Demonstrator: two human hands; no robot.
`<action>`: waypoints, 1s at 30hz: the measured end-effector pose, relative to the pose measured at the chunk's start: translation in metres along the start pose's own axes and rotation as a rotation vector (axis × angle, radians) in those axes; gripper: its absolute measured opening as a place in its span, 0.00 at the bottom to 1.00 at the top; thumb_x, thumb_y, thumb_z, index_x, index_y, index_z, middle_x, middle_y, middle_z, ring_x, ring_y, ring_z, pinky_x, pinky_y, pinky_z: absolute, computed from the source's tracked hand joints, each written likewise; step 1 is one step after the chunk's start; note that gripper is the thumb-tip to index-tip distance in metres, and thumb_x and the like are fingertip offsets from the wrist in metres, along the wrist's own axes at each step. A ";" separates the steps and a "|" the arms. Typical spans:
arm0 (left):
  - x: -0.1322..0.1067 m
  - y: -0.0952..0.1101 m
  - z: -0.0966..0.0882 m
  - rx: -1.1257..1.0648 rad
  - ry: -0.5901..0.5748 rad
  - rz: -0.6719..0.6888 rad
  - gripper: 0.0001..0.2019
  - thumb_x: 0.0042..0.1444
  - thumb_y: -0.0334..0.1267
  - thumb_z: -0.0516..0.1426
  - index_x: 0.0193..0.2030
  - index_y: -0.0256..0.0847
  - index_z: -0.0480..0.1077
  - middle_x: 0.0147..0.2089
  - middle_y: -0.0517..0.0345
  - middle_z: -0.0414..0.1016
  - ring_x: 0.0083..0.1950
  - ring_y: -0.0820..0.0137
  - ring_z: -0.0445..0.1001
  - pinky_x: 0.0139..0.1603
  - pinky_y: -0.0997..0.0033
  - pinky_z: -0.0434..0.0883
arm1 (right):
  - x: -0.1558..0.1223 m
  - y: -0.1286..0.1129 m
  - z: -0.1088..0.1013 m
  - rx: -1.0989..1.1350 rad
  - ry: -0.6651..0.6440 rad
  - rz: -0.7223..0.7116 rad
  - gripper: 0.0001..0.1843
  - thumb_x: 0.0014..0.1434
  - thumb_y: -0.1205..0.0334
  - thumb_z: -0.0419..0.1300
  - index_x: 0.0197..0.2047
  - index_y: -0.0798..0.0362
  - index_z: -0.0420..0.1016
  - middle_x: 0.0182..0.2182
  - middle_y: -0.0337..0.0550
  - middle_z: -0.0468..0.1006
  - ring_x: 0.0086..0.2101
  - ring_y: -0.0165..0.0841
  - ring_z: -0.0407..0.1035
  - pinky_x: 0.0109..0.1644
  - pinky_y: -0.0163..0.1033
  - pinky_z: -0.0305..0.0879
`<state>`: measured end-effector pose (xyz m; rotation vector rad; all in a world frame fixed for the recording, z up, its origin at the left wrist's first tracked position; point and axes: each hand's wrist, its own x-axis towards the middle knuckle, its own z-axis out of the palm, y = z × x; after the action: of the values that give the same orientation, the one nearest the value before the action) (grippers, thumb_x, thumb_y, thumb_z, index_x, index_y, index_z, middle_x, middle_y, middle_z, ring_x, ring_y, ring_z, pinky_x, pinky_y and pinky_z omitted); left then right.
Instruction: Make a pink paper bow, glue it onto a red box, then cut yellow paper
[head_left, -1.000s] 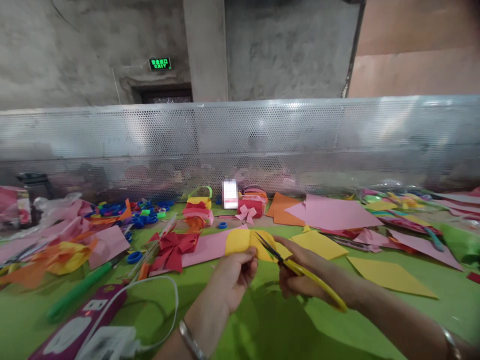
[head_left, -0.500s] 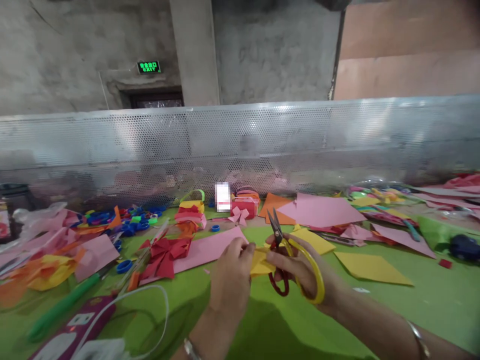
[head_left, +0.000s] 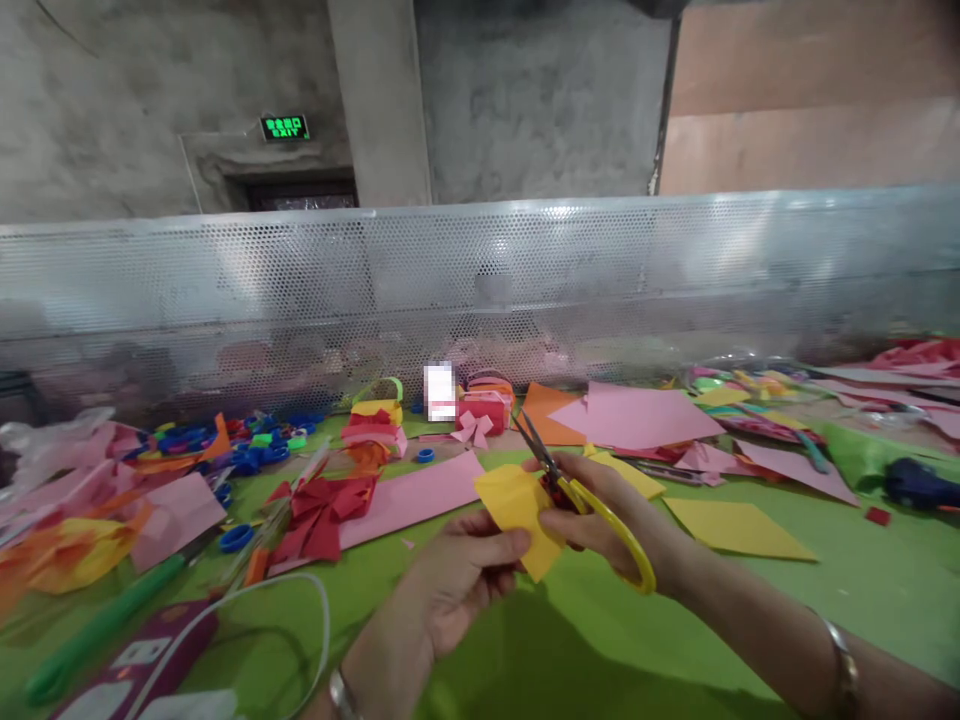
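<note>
My left hand (head_left: 457, 575) pinches a small piece of yellow paper (head_left: 517, 510) and holds it up above the green table (head_left: 570, 640). My right hand (head_left: 611, 515) grips yellow-and-red scissors (head_left: 577, 495), blades pointing up and away to the left, and its thumb also presses the yellow paper's right edge. The blades look nearly closed. A red paper bow (head_left: 319, 510) and a pink paper strip (head_left: 409, 495) lie just left of my hands.
Pink (head_left: 637, 415), orange (head_left: 547, 410) and yellow (head_left: 739, 525) paper sheets lie to the right. Blue rings (head_left: 247, 455), paper scraps, a green marker (head_left: 101, 620) and a purple power strip (head_left: 131, 665) lie at left. A perforated metal screen (head_left: 480, 280) borders the table's far edge.
The scissors swung from pointing at the paper to blades upright, then tilted up-left. Both hands came together on the yellow paper, which was turned and now shows flat.
</note>
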<state>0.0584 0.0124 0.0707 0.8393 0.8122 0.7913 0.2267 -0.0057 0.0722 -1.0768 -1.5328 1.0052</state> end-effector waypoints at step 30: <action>-0.003 0.005 0.011 -0.618 0.450 0.292 0.10 0.51 0.17 0.55 0.25 0.32 0.70 0.24 0.59 0.75 0.21 0.80 0.73 0.21 0.86 0.72 | -0.014 0.010 0.043 -0.583 0.023 -0.052 0.14 0.56 0.50 0.49 0.33 0.53 0.64 0.29 0.45 0.71 0.28 0.36 0.64 0.31 0.38 0.59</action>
<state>0.0650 0.0088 0.0807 0.2213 0.7744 1.4321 0.1881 -0.0201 0.0510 -1.4258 -1.8796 0.5085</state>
